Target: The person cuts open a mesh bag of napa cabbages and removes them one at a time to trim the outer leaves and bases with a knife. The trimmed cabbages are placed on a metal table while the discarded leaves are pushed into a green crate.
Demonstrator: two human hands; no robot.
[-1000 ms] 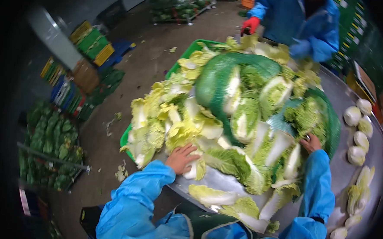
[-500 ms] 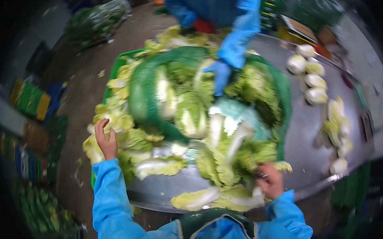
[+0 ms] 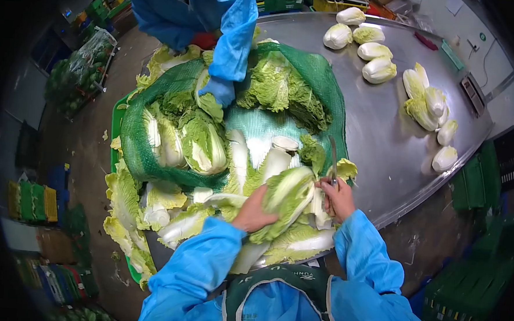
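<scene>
A napa cabbage [image 3: 286, 198] lies tilted in front of me, pale green with a white base. My left hand [image 3: 255, 211] grips it from the left, the thumb side against its leaves. My right hand [image 3: 339, 198] is at the cabbage's right side, closed around a knife [image 3: 334, 159] whose blade points up and away from me. Beneath and around both hands lie loose cabbage leaves [image 3: 184, 223] with white ribs. Beyond them, a green mesh bag [image 3: 136, 128] lies spread wide, with several whole cabbages [image 3: 202, 143] in it.
Across the metal table [image 3: 375, 126], a co-worker's blue-gloved hand [image 3: 218, 91] touches a cabbage in the bag. Trimmed cabbages [image 3: 380, 70] lie at the right, near a small scale [image 3: 473, 93]. A green crate [image 3: 118, 121] full of leaves stands at the left edge.
My left hand has moved from the leaves at the left to a cabbage, now held. My right hand has moved up beside it, the knife now plainly visible. The whole view has shifted.
</scene>
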